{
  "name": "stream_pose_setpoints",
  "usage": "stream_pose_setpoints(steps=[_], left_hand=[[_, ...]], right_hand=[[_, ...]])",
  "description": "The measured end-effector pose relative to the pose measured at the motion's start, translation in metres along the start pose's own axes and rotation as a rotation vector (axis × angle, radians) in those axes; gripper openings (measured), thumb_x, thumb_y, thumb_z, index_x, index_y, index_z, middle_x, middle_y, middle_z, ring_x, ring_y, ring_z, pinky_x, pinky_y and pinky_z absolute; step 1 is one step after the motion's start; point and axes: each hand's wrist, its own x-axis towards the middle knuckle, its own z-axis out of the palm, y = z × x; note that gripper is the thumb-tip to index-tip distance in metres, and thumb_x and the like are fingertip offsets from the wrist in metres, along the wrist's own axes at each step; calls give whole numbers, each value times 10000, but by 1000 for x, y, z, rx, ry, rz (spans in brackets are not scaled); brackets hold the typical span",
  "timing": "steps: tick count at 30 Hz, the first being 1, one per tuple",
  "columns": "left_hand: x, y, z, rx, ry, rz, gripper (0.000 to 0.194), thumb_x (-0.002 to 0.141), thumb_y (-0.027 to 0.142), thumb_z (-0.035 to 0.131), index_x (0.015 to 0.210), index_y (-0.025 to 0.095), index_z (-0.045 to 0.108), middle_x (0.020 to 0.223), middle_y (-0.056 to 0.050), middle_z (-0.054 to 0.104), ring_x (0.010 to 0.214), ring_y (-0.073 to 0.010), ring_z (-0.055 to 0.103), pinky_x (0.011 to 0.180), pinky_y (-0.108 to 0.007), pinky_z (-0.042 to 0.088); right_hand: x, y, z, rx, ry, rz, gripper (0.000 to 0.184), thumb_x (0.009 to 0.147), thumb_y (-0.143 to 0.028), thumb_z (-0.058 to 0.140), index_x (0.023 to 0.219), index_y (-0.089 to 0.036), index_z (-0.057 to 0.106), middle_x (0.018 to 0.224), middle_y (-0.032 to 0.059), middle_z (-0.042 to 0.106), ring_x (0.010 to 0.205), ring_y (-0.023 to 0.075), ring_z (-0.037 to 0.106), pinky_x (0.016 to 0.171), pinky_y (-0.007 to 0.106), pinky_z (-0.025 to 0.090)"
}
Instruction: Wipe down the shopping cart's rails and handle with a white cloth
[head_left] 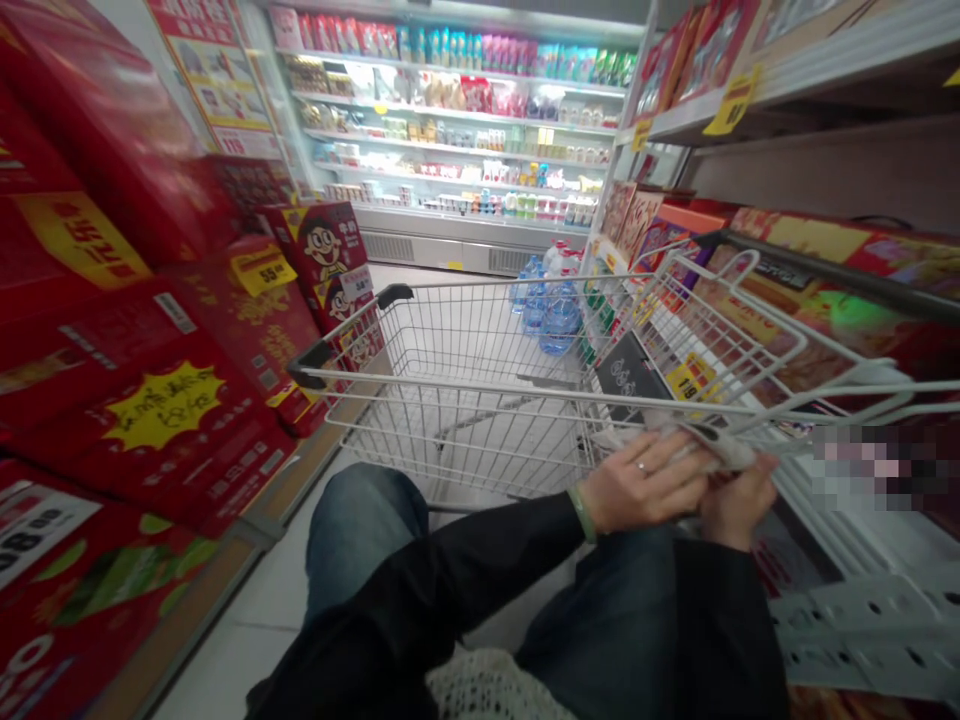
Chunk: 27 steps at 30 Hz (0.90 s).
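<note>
A crumpled greyish-white cloth lies between my hands, against the side rail of a wire shopping cart. My left hand, with a ring and a pale green wristband, reaches across from the left. Its fingers are closed over the cloth at the rail. Beside it, my right hand pinches the cloth's right end, its fingers partly hidden behind the left. The cart stands sideways before my bent knees, and the floor shows through its wires.
Stacked red gift boxes line the left side. Boxed goods fill the shelves at right, close to the cart's handle. Large blue water bottles stand on the floor beyond. A lit refrigerated display spans the back.
</note>
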Motion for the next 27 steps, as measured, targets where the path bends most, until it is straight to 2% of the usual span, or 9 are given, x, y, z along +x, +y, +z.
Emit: stream_pose_setpoints(steps=[6,10,13,17,19,21,24,25,27], left_hand=[[16,-22,-36,20,-81,77,224,1007,185,605,1114,263,785,1410,-49,731,1438,-251,596,1188,-401,554],[-32,-47,-99,149,-217,119,213,1006,231,627,1143,324,762,1405,-4,737,1413,-209,626,1127,-370,591],[-96,-64,-163,208,-154,-139,192,960,280,711,1131,350,762,1306,20,784,1328,-206,698,1130,-393,589],[-193,-75,-258,409,39,-668,200,814,400,842,947,271,766,1084,-1,832,1218,-274,758,1133,-495,588],[-230,-74,-298,549,187,-783,219,792,387,831,958,259,767,1107,21,823,1359,-315,673,1251,-591,468],[-248,-74,-322,674,475,-850,273,781,311,810,1036,225,767,1209,-5,797,1453,-347,587,1322,-596,373],[-241,-82,-320,834,1057,-911,481,786,206,749,1262,142,711,1357,-129,730,1385,-355,634,1286,-537,447],[-231,-86,-309,845,1165,-920,543,798,188,720,1334,111,674,1379,-164,715,1341,-349,665,1251,-531,486],[-206,-93,-274,805,1204,-926,638,803,158,679,1429,60,609,1396,-187,709,1287,-325,700,1198,-508,535]], right_hand=[[-3,-7,2,1,-10,-106,657,877,-845,621,674,-244,451,516,-88,397,413,90,365,382,259,308],[-3,-15,11,56,-104,-153,676,935,-799,593,628,-242,362,491,-116,271,401,57,236,408,232,223],[-2,-17,13,55,-114,-181,670,945,-788,594,630,-239,371,487,-113,286,402,58,249,412,234,230],[-4,-14,15,62,-94,-175,666,939,-793,600,644,-236,386,494,-107,313,405,59,276,413,236,232],[-6,-13,17,73,-90,-174,666,944,-786,600,640,-235,380,496,-108,311,405,56,269,413,234,226],[-8,-13,20,84,-101,-173,670,952,-775,599,633,-236,361,493,-112,293,406,53,251,414,232,214],[-9,-12,23,90,-99,-171,674,950,-776,602,634,-236,351,493,-115,293,410,52,237,419,229,205],[-10,-12,24,90,-90,-171,676,945,-782,603,634,-236,353,495,-115,298,411,52,239,421,228,204],[-11,-11,25,90,-73,-175,682,938,-792,603,632,-237,350,500,-115,295,413,51,242,426,226,200]])
